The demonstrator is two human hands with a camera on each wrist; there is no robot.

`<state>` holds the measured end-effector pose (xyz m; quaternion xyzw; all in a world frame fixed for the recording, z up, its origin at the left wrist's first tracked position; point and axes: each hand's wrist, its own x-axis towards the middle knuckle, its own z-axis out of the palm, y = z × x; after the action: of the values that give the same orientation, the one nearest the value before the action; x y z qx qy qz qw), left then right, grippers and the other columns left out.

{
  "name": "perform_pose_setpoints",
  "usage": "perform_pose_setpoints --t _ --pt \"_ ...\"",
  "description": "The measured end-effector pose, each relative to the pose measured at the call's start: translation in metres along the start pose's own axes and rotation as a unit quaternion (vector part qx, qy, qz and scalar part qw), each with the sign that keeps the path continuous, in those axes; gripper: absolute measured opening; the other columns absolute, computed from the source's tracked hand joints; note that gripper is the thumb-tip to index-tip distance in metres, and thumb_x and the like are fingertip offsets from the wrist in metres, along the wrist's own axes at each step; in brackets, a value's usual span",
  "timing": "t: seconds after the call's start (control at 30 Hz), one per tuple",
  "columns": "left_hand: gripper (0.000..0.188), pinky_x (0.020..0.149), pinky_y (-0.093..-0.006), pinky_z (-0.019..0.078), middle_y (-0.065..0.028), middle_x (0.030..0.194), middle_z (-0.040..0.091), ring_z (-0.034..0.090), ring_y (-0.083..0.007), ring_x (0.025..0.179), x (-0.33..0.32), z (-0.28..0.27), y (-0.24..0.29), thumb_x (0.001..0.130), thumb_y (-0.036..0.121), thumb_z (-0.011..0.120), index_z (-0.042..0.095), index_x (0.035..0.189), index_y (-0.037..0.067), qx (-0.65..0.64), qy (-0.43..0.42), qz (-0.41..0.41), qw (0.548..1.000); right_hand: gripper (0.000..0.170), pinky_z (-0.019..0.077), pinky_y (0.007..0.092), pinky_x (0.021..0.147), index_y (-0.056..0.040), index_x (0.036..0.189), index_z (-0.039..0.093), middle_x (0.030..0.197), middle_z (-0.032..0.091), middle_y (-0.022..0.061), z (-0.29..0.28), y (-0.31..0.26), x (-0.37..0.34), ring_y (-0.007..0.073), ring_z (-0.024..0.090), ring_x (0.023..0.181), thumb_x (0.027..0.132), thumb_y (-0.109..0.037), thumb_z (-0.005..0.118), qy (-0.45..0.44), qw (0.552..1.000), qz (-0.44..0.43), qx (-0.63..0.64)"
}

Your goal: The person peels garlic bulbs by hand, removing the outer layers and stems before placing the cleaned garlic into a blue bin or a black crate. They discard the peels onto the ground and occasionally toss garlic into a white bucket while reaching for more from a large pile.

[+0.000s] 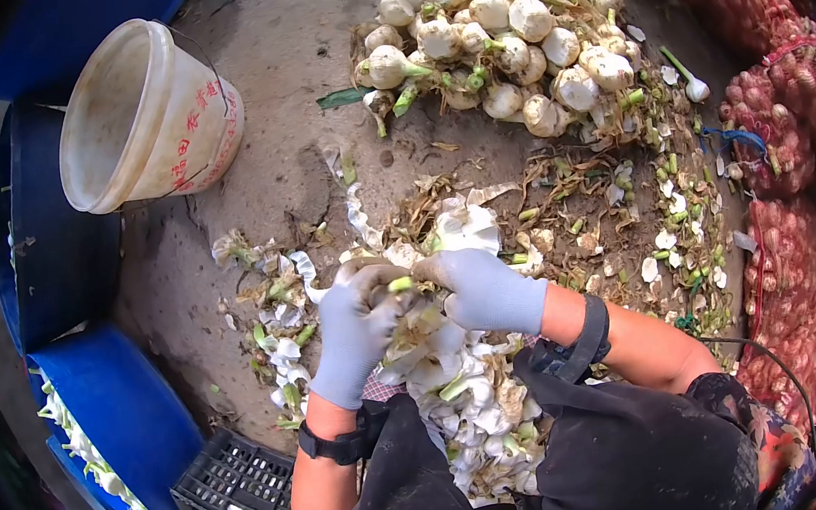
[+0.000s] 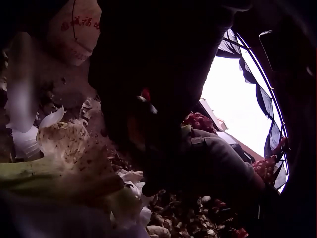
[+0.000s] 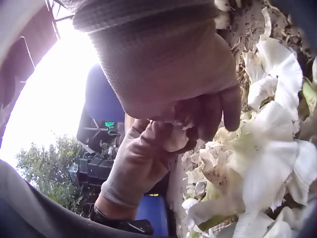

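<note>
Both hands wear pale gloves with dirty fingertips and meet over the lap. My left hand (image 1: 348, 327) curls around a garlic bulb, whose cut green stem (image 1: 399, 284) shows between the hands in the head view. My right hand (image 1: 493, 291) pinches at the same bulb from the other side, its fingers bent. In the right wrist view the right hand (image 3: 168, 82) covers most of the bulb, facing the left hand (image 3: 136, 163). Under the hands, loose garlic skins (image 1: 484, 438) heap up between the knees. The left wrist view is mostly dark.
A pile of garlic bulbs (image 1: 506, 52) lies ahead on the ground amid stem scraps. A white bucket (image 1: 211, 116) stands at the far left. Blue tubs (image 1: 124, 408) and a black crate (image 1: 238, 486) are on the left, red mesh bags of garlic (image 1: 791, 262) on the right.
</note>
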<state>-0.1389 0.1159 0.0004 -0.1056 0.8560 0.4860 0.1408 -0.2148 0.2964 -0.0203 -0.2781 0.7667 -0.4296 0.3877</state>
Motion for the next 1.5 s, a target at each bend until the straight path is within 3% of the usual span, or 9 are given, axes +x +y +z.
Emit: perform_pose_setpoints --t 0.13,0.33,0.5,0.7,0.9,1.0,1.13,1.3,1.5 --pt "0.033 0.094 -0.0371 0.0482 -0.0103 0.107 0.062 0.060 -0.0226 0.100 -0.007 0.005 0.007 0.089 0.029 0.066 0.064 0.102 -0.002 -0.510 -0.017 -0.048 0.858 0.017 0.0500 0.0422 0.068 -0.0041 0.088 0.064 0.083 0.064 0.0172 -0.008 -0.002 0.002 0.0347 0.063 0.082 0.071 -0.009 0.062 0.084 0.957 0.005 -0.276" --pt "0.038 0.081 -0.0264 0.0478 -0.0057 0.104 0.063 0.060 -0.0149 0.092 -0.005 0.001 -0.024 0.099 0.033 0.051 0.059 0.115 -0.001 -0.627 0.151 -0.123 0.754 0.029 0.0507 0.0391 0.076 -0.0156 0.103 0.068 0.091 0.068 0.0118 0.012 -0.030 -0.040 0.0285 0.066 0.085 0.075 -0.010 0.061 -0.401 0.908 -0.117 0.032" --pt "0.033 0.080 -0.0341 0.0545 -0.0088 0.107 0.063 0.063 -0.0191 0.094 -0.012 -0.038 -0.046 0.097 0.031 0.052 0.058 0.115 0.004 -0.680 0.206 -0.092 0.698 0.053 0.0518 0.0414 0.069 -0.0100 0.125 0.055 0.090 0.067 0.0168 -0.026 -0.039 -0.009 0.0318 0.066 0.085 0.080 -0.035 0.068 -0.267 0.915 0.068 -0.295" --pt "0.078 0.107 -0.0451 0.0397 -0.0251 0.146 0.031 0.034 -0.0360 0.135 -0.046 -0.283 -0.005 0.092 0.046 0.052 0.023 0.146 -0.001 -0.776 0.098 0.322 0.533 0.037 0.0494 0.0416 0.071 -0.0133 0.116 0.058 0.092 0.063 0.0119 -0.086 -0.008 0.012 0.0293 0.063 0.085 0.080 -0.020 0.064 0.166 0.914 -0.037 -0.368" --pt "0.059 0.092 -0.0331 0.0486 -0.0148 0.130 0.052 0.056 -0.0214 0.111 0.015 -0.151 0.039 0.096 0.043 0.050 0.042 0.138 0.003 -0.300 0.105 0.124 0.940 0.020 0.0496 0.0402 0.063 -0.0148 0.094 0.065 0.085 0.064 0.0087 -0.172 0.032 0.089 0.0240 0.065 0.080 0.074 -0.012 0.061 0.338 0.751 0.045 -0.566" --pt "0.045 0.082 -0.0265 0.0522 -0.0112 0.118 0.058 0.060 -0.0166 0.098 0.033 -0.071 0.024 0.092 0.022 0.061 0.050 0.130 0.000 -0.261 0.067 -0.061 0.961 0.010 0.0508 0.0396 0.063 -0.0120 0.087 0.066 0.078 0.064 0.0109 -0.177 0.010 0.073 0.0245 0.065 0.071 0.078 -0.015 0.063 0.307 0.772 0.034 -0.556" --pt "0.066 0.090 -0.0295 0.0488 -0.0101 0.124 0.056 0.056 -0.0156 0.104 0.037 0.001 0.038 0.082 0.022 0.075 0.044 0.135 -0.001 -0.221 0.105 0.053 0.968 0.014 0.0520 0.0318 0.076 -0.0064 0.094 0.067 0.092 0.068 0.0156 -0.105 -0.016 0.027 0.0211 0.066 0.083 0.084 -0.016 0.068 0.257 0.963 -0.043 0.073" --pt "0.061 0.087 -0.0283 0.0499 -0.0053 0.112 0.061 0.059 -0.0132 0.097 0.024 0.024 0.014 0.077 0.014 0.078 0.050 0.128 -0.002 -0.268 0.057 -0.033 0.961 0.021 0.0505 0.0274 0.076 -0.0030 0.103 0.065 0.089 0.069 0.0114 -0.042 -0.017 0.005 0.0147 0.064 0.081 0.089 -0.019 0.066 0.146 0.892 0.063 0.424" --pt "0.054 0.081 -0.0341 0.0511 -0.0141 0.102 0.065 0.064 -0.0260 0.092 0.004 0.024 0.025 0.068 0.026 0.082 0.063 0.112 0.002 0.006 0.091 0.084 0.992 0.040 0.0495 0.0295 0.076 0.0001 0.115 0.060 0.098 0.068 0.0150 -0.015 0.006 -0.008 0.0161 0.063 0.086 0.095 -0.034 0.057 0.059 0.985 0.044 0.156"
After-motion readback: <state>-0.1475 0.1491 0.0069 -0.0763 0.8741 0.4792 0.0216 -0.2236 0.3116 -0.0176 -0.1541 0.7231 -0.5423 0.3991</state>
